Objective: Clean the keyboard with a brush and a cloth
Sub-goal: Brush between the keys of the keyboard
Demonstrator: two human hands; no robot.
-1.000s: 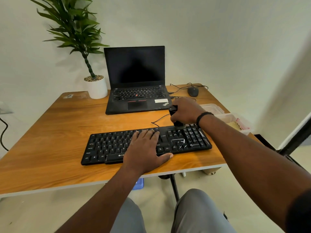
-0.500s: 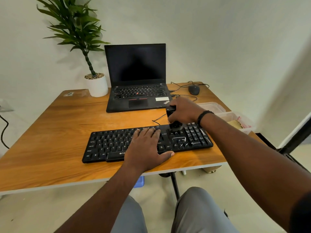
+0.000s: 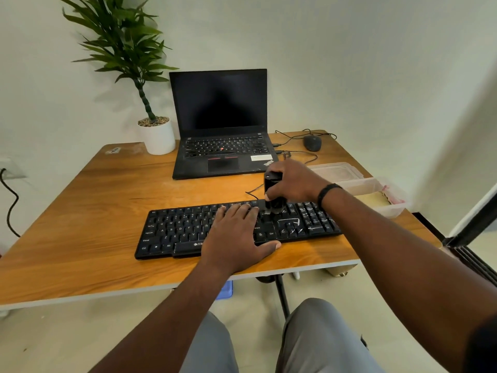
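Two hands are on the black keyboard (image 3: pixel 236 228), which lies on the wooden table (image 3: pixel 80 211) in the middle of the frame. The left hand (image 3: pixel 236 235) lies flat and open on the middle keys and holds nothing; it just presses the keyboard down. The right hand (image 3: pixel 293 184) is closed around a small black brush (image 3: pixel 273 192), just right of the middle. The brush end touches the keys near the top row.

White bits lie on the keys at the right. A hard sweep could push them down between the keys, or flick them onto the table. I think a strong push could also slide the keyboard, or tug its thin cable (image 3: pixel 252 191) behind it. The clear boxes (image 3: pixel 376 189) sit at the table's right edge, and the arm could bump them.

The bristles are hard to see, because the hand covers most of the brush. I cannot see a cloth for sure; something pale lies in one box. The left hand hides many keys.
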